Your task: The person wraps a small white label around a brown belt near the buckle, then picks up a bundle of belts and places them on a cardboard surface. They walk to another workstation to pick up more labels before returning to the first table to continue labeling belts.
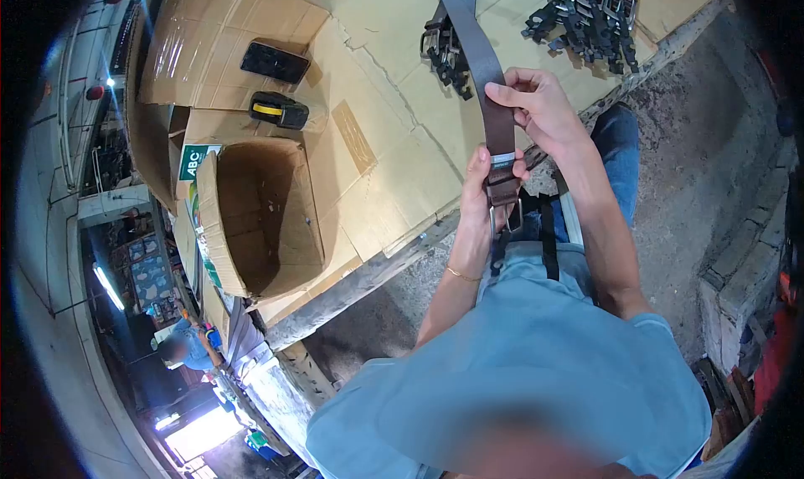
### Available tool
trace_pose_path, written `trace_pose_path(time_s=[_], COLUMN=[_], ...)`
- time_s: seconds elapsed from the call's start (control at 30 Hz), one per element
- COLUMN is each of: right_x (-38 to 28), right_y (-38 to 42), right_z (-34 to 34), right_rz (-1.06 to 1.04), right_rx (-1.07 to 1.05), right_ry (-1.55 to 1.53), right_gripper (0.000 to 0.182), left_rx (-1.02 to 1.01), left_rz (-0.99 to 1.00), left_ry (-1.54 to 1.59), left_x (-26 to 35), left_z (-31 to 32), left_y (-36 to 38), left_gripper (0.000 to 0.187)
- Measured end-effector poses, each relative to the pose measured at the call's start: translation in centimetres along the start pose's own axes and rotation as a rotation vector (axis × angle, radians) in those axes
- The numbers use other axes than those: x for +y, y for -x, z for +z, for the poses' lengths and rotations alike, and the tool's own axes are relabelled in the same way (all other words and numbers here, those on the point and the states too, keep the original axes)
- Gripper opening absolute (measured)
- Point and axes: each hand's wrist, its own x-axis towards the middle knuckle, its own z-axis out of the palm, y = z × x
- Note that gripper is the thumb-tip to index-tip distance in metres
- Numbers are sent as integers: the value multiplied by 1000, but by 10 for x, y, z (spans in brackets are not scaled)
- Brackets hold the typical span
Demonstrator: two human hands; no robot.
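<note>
A dark brown leather belt (490, 94) runs from the top of the view down to my body. My left hand (476, 190) grips it close to the metal buckle (506, 216), beside a small light-blue label on the strap. Farther up, my right hand (540, 110) pinches the strap between thumb and fingers. A bundle of belts with buckles and black hangers (448, 56) lies on the cardboard just left of the held strap. Another group of belts with black hangers (590, 27) rests at the upper right.
Cardboard (377, 144) covers the table. An open cardboard box (272, 219) stands at its left side, near a black phone (275, 62) and a black-and-yellow tape measure (278, 110). In the background, at the lower left, is another person (194, 349). The table edge (368, 270) runs diagonally before me.
</note>
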Motion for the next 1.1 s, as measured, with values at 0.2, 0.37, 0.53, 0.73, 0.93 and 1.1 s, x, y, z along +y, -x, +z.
trace_pose_path(time_s=[0.2,0.37,0.53,0.73,0.93,1.1], right_x=[-1,-4,-2,0,-5,-8], right_y=[-7,-6,-1,0,-4,-5], right_z=[-3,-10,-6,-8,-6,-3], right_rz=[-47,-45,-36,-3,-43,-42], right_rx=[12,2,16,-20,-11,-5], right_ry=[-36,-42,-4,-41,-3,-17], right_gripper=[20,13,20,18,17,18], left_rx=[40,51,97,58,-129,-33], left_rz=[-111,-152,-79,2,-84,-33], left_ry=[131,237,138,99,129,-1], left_x=[1,-7,-10,0,-1,1], left_z=[12,16,20,13,0,6], left_y=[-1,-1,11,-1,-3,-2], left_gripper=[54,56,50,49,51,53])
